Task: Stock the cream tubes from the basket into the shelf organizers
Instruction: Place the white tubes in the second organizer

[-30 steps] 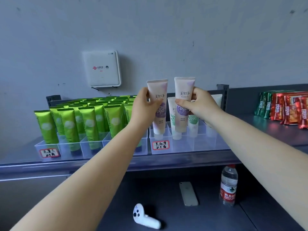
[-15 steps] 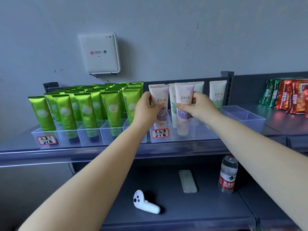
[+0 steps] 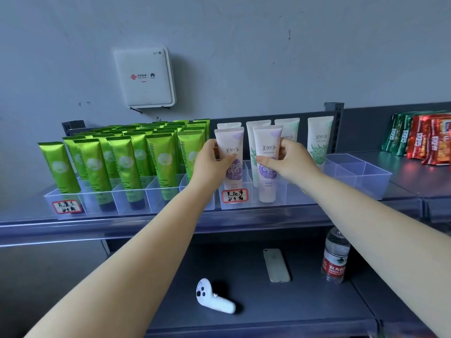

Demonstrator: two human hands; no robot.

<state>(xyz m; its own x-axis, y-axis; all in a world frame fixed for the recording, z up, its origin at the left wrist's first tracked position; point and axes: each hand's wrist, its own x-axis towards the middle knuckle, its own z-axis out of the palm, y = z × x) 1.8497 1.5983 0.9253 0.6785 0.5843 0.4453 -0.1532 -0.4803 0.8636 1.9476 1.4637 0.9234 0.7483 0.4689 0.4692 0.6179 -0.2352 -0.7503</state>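
Note:
My left hand (image 3: 209, 164) grips a pale pink cream tube with a purple label (image 3: 230, 147), standing upright in the front left slot of the clear organizer (image 3: 361, 181). My right hand (image 3: 286, 162) pinches a second pink and purple tube (image 3: 267, 142), upright in the slot beside it. Both tubes stand cap down inside the organizer. Behind them stand white tubes with green labels (image 3: 319, 140). The basket is out of view.
Another clear organizer (image 3: 117, 198) on the left holds several green Chamomile tubes (image 3: 124, 162). Snack packets (image 3: 424, 140) lie at the far right of the shelf. On the lower shelf are a white controller (image 3: 214, 301), a phone (image 3: 277, 264) and a water bottle (image 3: 335, 257). A white router (image 3: 145, 78) hangs on the wall.
Both hands have lowered their pink tubes from above the organizer down into its front slots. The view has tilted and drawn closer.

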